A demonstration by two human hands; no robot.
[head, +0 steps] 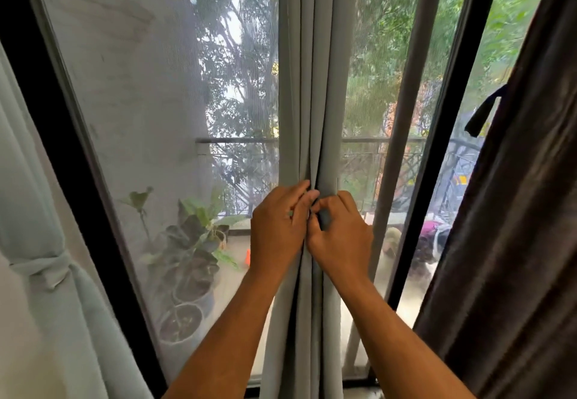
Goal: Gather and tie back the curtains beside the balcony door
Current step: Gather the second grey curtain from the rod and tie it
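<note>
Curtains number three from where the head camera looks. One grey curtain (312, 86) hangs gathered into a narrow column of folds at the middle of the balcony door (140, 117). A pale curtain (46, 242) at the left edge is already bunched, with a knotted tie (46, 269) round it. A dark brown curtain (515, 242) hangs loose at the right, with one dark strap (482, 114) dangling from its edge.

Two bare hands meet on the grey curtain at about the height of the balcony railing (237, 140) outside. The left hand (278, 230) wraps the folds from the left, its fingers (301, 198) curled round the cloth. The right hand (342, 236) is just beside it, touching it, fingers clenched on the same bundle, pinching something dark and small that I cannot make out.

Beyond the mesh screen, several potted plants (187, 258) stand on the balcony floor at the left, and trees fill the background.
</note>
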